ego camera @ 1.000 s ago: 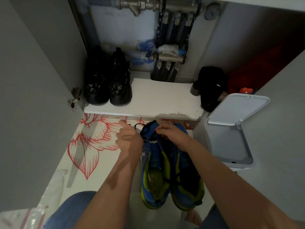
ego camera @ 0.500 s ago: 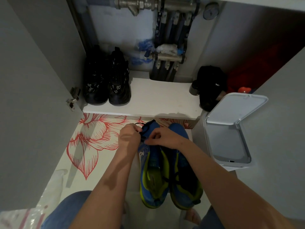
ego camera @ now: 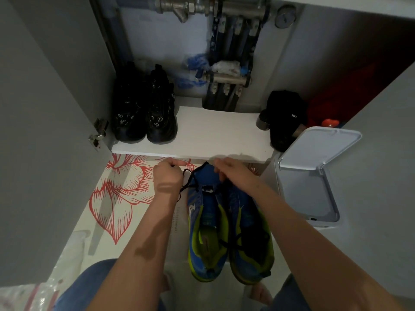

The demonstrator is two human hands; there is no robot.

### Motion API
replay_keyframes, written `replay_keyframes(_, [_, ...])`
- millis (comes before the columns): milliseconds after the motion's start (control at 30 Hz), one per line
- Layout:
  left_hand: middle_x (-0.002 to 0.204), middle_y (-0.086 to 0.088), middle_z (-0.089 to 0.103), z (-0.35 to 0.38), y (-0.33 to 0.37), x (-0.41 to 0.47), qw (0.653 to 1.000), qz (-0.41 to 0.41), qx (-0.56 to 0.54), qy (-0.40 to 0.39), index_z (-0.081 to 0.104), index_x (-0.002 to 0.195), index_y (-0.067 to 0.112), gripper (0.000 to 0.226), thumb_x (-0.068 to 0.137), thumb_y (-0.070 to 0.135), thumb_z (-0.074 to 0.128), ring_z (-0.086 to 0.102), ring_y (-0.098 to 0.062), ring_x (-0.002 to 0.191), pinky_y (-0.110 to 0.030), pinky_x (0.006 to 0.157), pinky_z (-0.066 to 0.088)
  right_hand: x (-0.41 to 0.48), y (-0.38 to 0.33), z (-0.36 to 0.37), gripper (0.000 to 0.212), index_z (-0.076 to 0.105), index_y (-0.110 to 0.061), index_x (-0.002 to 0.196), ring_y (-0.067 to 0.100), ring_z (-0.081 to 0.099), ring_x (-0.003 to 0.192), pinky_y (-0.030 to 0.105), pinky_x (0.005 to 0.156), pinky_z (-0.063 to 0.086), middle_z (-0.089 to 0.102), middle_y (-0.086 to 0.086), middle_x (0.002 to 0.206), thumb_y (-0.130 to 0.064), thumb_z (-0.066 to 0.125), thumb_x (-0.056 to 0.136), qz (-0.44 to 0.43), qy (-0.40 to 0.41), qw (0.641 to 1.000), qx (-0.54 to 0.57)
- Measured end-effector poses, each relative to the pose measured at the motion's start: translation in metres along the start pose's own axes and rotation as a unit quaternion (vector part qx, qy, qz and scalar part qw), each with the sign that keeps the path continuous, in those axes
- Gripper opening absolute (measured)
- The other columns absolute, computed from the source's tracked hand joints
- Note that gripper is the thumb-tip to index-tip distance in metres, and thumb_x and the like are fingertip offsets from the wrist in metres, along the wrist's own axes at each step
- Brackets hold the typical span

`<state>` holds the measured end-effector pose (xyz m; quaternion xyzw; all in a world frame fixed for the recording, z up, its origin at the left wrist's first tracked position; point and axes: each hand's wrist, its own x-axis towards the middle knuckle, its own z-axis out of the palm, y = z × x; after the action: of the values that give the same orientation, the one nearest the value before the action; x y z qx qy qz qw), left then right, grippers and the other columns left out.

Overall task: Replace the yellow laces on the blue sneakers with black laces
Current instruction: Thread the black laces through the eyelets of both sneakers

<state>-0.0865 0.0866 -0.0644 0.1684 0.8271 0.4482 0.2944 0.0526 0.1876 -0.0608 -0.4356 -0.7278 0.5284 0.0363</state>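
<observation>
Two blue sneakers with yellow-green trim stand side by side on the floor, toes pointing away from me: the left one [ego camera: 205, 225] and the right one [ego camera: 249, 234]. A black lace [ego camera: 186, 184] runs from the left sneaker's toe end out to the left. My left hand [ego camera: 167, 178] is curled round that lace, left of the shoe. My right hand [ego camera: 233, 173] pinches the lace at the toe of the left sneaker; its fingertips are partly hidden. More black lace lies across the shoes' openings.
A white shelf [ego camera: 215, 133] just beyond the shoes carries a pair of black boots [ego camera: 146, 113] at left and a black bag [ego camera: 285, 117] at right. A white bin with an open lid [ego camera: 314, 176] stands at right. A flower-printed mat [ego camera: 121, 194] covers the floor at left.
My left hand has drawn the black lace out to the left, away from the shoe. My right hand has stayed at the toe of the left sneaker.
</observation>
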Motion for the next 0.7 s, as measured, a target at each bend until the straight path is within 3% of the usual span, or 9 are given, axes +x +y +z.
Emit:
replay_keyframes(67, [0.089,-0.010,0.062,0.000,0.000,0.000,1.000,-0.006,0.004,-0.008,0.068,0.102,0.003,0.039,0.089,-0.008,0.033,0.055,-0.020,0.067,-0.024,0.058,0.043,-0.002,0.000,0.010,0.040,0.062,-0.015,0.093,0.015,0.052,0.085,0.030,0.079,0.039,0.058,-0.001,0.082,-0.051,0.045,0.093,-0.035,0.001,0.992,-0.121])
replay_keyframes(133, [0.105,-0.012,0.064,0.000,-0.001,0.000,1.000,-0.013,0.016,-0.011,0.068,0.102,0.004,0.038,0.089,-0.007,0.034,0.061,-0.026,0.083,-0.029,0.071,0.049,-0.001,0.003,0.021,0.045,0.068,-0.009,0.086,0.017,0.045,0.097,0.030,0.082,0.035,0.059,0.003,0.088,-0.052,0.057,0.086,-0.067,-0.009,0.972,-0.227])
replay_keyframes(233, [0.112,-0.012,0.066,0.004,-0.004,0.004,0.997,-0.038,0.047,-0.045,0.070,0.100,0.004,0.031,0.092,-0.001,0.041,0.063,-0.031,0.099,-0.034,0.084,0.051,0.005,0.010,0.032,0.037,0.073,-0.009,0.091,0.026,0.033,0.118,0.033,0.095,0.027,0.057,0.010,0.111,-0.045,0.064,0.083,-0.061,-0.030,0.938,-0.339])
replay_keyframes(300, [0.110,-0.014,0.067,0.007,-0.004,0.003,0.986,-0.048,0.135,-0.089,0.069,0.100,0.002,0.022,0.093,0.010,0.051,0.063,-0.030,0.097,-0.030,0.078,0.049,0.008,0.015,0.033,0.030,0.074,-0.012,0.088,0.027,0.038,0.122,0.035,0.104,0.021,0.063,0.007,0.108,-0.039,0.065,0.084,-0.050,-0.027,0.947,-0.316])
replay_keyframes(433, [0.118,-0.018,0.061,0.014,-0.009,-0.009,0.916,-0.019,0.341,-0.209,0.062,0.113,-0.002,0.039,0.088,0.028,0.061,0.057,-0.028,0.112,-0.027,0.073,0.049,0.007,0.015,0.030,0.020,0.074,-0.021,0.095,0.033,0.033,0.122,0.039,0.101,0.026,0.054,0.006,0.114,-0.036,0.065,0.085,-0.016,-0.043,0.953,-0.300])
replay_keyframes(500, [0.117,-0.019,0.061,0.016,-0.013,-0.011,0.895,-0.017,0.366,-0.255,0.062,0.112,-0.003,0.054,0.078,0.038,0.071,0.056,-0.028,0.113,-0.026,0.066,0.046,0.005,0.013,0.034,0.022,0.074,-0.021,0.099,0.032,0.032,0.122,0.038,0.101,0.025,0.050,0.008,0.121,-0.036,0.065,0.085,-0.031,-0.044,0.937,-0.345])
replay_keyframes(567, [0.110,-0.019,0.062,0.017,-0.014,-0.012,0.888,-0.027,0.376,-0.264,0.063,0.111,-0.002,0.061,0.073,0.044,0.074,0.057,-0.027,0.108,-0.031,0.073,0.050,0.004,0.013,0.040,0.020,0.074,-0.020,0.097,0.030,0.033,0.119,0.037,0.097,0.026,0.050,0.008,0.119,-0.031,0.063,0.085,-0.048,-0.036,0.924,-0.377])
replay_keyframes(633, [0.090,-0.012,0.059,0.015,-0.014,-0.014,0.899,-0.041,0.347,-0.263,0.064,0.099,-0.001,0.045,0.074,0.035,0.074,0.056,-0.019,0.089,-0.024,0.056,0.044,0.005,0.012,0.035,0.018,0.074,-0.016,0.094,0.029,0.040,0.115,0.037,0.095,0.030,0.057,0.008,0.113,-0.026,0.061,0.086,-0.058,-0.044,0.927,-0.367])
replay_keyframes(700, [0.084,-0.007,0.053,0.013,-0.013,-0.016,0.908,-0.051,0.327,-0.256,0.060,0.093,0.002,0.031,0.078,0.027,0.070,0.050,-0.017,0.081,-0.019,0.046,0.033,0.005,0.003,0.015,0.012,0.071,-0.015,0.091,0.024,0.053,0.107,0.037,0.095,0.041,0.065,0.005,0.106,-0.022,0.063,0.086,-0.073,-0.036,0.965,-0.250])
